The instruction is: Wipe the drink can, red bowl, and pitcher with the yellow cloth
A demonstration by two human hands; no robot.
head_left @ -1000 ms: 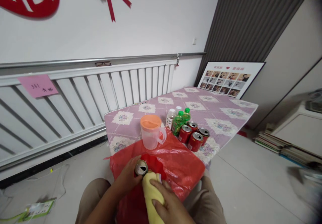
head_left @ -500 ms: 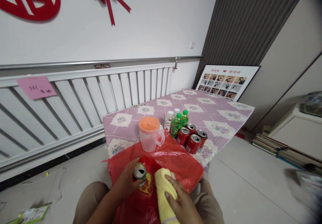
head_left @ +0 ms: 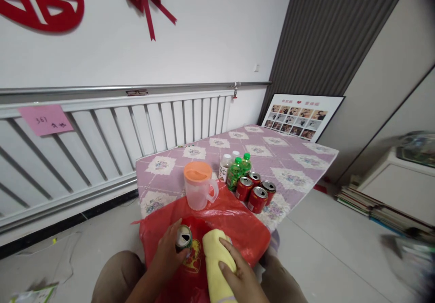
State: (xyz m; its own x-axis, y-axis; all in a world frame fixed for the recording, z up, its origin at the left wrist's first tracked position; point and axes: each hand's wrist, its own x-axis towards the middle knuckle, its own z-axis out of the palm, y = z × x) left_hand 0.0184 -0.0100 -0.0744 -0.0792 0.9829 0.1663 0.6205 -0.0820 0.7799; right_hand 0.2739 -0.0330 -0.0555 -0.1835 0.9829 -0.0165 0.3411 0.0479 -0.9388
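Grip of the left hand (head_left: 166, 252) is closed around a green can (head_left: 184, 237), with the thumb on the six o'clock side and the fingers on the ten o'clock side; twelve is straight away from the person. So the can lies at about two o'clock from the left palm. It stands roughly upright: its long axis goes up and down, and its lid, with the dark hole, faces upward. The exact tilt I cannot tell.

From the can, at four o'clock, is the yellow cloth (head_left: 217, 258), near but not touching. The right hand (head_left: 239, 273) grips this cloth from its four o'clock side, so the left hand is the nearer one to the can, and the right is nearer to the counter's right side. The cloth is a long roll; its axis runs almost from twelve to six, and the far end points to twelve.

Under both hands spreads a red plastic sheet (head_left: 244, 232). Further out, at one o'clock from the can, the jug (head_left: 197, 192) stands on the counter (head_left: 285, 158), its handle toward three. At two o'clock are four red cans (head_left: 257, 199), upright.
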